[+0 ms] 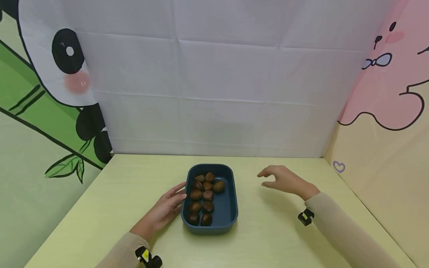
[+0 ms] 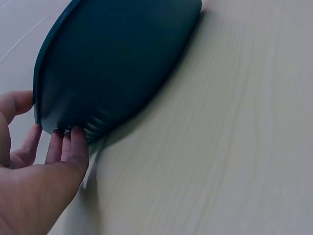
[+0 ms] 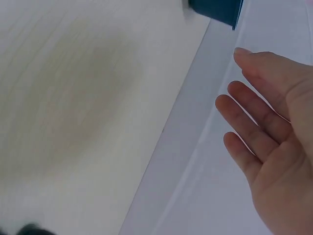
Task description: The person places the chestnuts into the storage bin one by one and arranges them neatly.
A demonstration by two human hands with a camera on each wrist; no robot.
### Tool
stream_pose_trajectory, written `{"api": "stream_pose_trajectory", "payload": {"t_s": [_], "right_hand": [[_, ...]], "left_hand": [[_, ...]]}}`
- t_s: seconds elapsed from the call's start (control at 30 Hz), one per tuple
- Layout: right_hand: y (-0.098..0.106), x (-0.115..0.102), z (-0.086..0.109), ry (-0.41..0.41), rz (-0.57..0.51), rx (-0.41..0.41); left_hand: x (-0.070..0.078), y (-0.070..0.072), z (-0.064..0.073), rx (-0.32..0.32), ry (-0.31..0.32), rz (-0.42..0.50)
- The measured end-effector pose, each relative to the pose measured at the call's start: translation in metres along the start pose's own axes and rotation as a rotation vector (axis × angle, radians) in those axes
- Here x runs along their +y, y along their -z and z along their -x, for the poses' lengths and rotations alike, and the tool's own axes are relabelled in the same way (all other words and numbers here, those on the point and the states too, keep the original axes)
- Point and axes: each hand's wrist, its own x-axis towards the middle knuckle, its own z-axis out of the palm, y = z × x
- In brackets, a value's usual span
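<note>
A dark blue rectangular tray (image 1: 228, 223) with raised walls stands on the table, its long side pointing away from me. Several brown chestnuts (image 1: 207, 207) fill mostly its left half, and the right side of its floor is bare. My left hand (image 1: 165, 209) rests its extended fingertips against the tray's left wall; in the left wrist view, the fingers (image 2: 78, 142) meet the outside of the tray (image 2: 117, 58). To the right of the tray, my right hand (image 1: 285, 180) hovers over the table with nothing in it, fingers loosely bent and thumb apart.
The pale yellow table (image 1: 261, 238) ends at a white creased backdrop (image 1: 221, 100) behind the tray. Printed side panels flank it, a green one (image 1: 33, 178) at left and a pink and cream one (image 1: 378, 156) at right. Black wrist cameras (image 1: 305, 216) sit at both sleeves.
</note>
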Motion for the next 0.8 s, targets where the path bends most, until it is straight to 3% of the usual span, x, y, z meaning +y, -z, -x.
{"api": "stream_pose_trajectory", "payload": {"t_s": [0.27, 0.47, 0.63, 0.8], "right_hand": [[0.017, 0.050, 0.059, -0.123, 0.039, 0.053], [0.017, 0.074, 0.097, -0.232, 0.016, 0.014], [0.017, 0.090, 0.116, -0.340, -0.029, 0.010], [0.013, 0.099, 0.122, -0.410, -0.034, 0.001]], "left_hand": [[0.000, 0.001, 0.000, -0.014, -0.004, -0.002], [-0.001, 0.001, 0.001, -0.038, -0.010, -0.009], [-0.001, 0.001, 0.001, -0.026, -0.011, -0.011], [-0.002, 0.002, -0.001, -0.012, -0.010, -0.013]]}}
